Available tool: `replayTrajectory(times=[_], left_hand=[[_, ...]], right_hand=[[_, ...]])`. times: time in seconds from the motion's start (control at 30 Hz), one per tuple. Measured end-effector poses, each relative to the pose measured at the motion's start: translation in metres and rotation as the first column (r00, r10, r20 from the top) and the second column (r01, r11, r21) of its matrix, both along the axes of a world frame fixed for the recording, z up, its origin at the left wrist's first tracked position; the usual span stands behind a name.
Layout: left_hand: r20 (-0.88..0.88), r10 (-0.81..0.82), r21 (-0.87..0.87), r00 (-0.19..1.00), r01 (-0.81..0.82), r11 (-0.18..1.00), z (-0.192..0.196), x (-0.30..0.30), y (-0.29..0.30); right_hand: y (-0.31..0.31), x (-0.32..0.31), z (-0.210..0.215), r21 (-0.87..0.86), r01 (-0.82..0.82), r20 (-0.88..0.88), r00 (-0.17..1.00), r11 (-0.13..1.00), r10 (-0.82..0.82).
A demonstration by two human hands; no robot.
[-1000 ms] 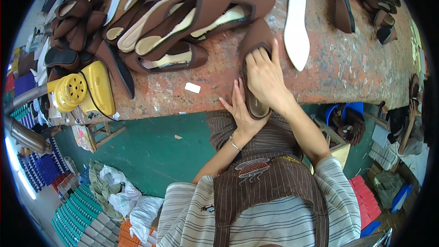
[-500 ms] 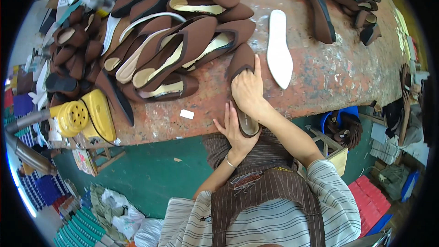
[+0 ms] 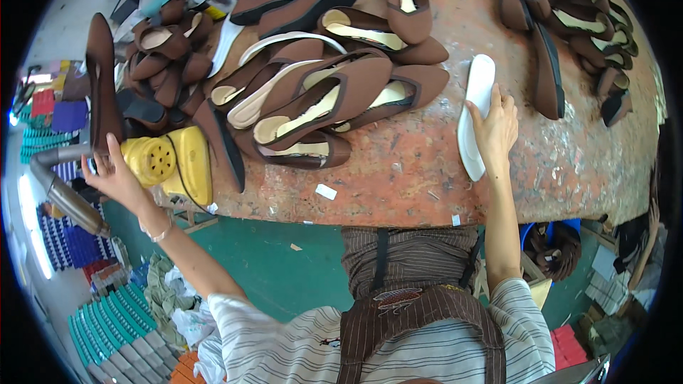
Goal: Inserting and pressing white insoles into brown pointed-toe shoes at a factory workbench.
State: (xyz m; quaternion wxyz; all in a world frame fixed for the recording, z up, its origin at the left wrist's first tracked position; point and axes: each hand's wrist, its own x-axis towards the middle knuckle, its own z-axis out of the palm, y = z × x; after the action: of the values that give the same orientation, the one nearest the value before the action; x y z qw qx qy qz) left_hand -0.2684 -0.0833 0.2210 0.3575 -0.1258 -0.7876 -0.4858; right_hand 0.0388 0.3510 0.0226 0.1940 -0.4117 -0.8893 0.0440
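At the far left my left hand (image 3: 122, 183) is at the heel end of a brown pointed flat shoe (image 3: 104, 78), which stands toe away beside the metal nozzle (image 3: 75, 151) of a yellow blower (image 3: 151, 160). Its thumb and fingers reach round the heel, partly hidden there. My right hand (image 3: 498, 128) grips the edge of a white shoe-shaped insole (image 3: 478, 78) on the worn table (image 3: 398, 185), thumb across its face and fingers along the right side. The insole's rounded end points away from me.
A pile of brown shoes (image 3: 334, 92) with pale insoles covers the table's left middle. More brown shoes (image 3: 583, 21) lie at the far right. A small white label (image 3: 326, 191) rests near the front edge. Below on the right stands a blue bin (image 3: 551, 242) with brown pieces inside.
Both hands were on the brown shoe at the table's front. My left hand has gone far left with that shoe; my right has moved right and taken hold of the white insole. The view has shifted.
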Motion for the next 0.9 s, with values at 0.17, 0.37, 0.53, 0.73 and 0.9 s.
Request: replayTrajectory(times=[0.17, 0.37, 0.53, 0.73, 0.9], left_hand=[[0.333, -0.342, -0.538, 0.879, 0.475, 0.696, -0.056, 0.075, 0.078], [0.374, -0.51, -0.403, 0.775, 0.631, 0.663, -0.128, 0.131, 0.112], [0.358, -0.587, -0.434, 0.726, 0.686, 0.584, -0.093, 0.203, 0.114], [0.509, -0.591, -0.544, 0.625, 0.766, 0.341, -0.147, 0.235, 0.099], [0.413, -0.582, -0.501, 0.701, 0.708, 0.497, -0.202, 0.246, 0.085]], right_hand=[[0.012, 0.016, -0.011, -0.502, -0.076, -0.275, 0.958, 0.861, -0.076], [0.008, 0.091, -0.012, -0.719, -0.576, -0.673, 0.436, 0.39, -0.597], [0.007, 0.126, 0.045, -0.722, -0.529, -0.691, 0.564, 0.445, -0.452], [-0.034, 0.107, 0.081, -0.181, -0.489, -0.377, 0.836, 0.854, 0.399], [-0.108, 0.057, 0.048, -0.145, -0.84, -0.337, 0.538, 0.522, 0.772]])
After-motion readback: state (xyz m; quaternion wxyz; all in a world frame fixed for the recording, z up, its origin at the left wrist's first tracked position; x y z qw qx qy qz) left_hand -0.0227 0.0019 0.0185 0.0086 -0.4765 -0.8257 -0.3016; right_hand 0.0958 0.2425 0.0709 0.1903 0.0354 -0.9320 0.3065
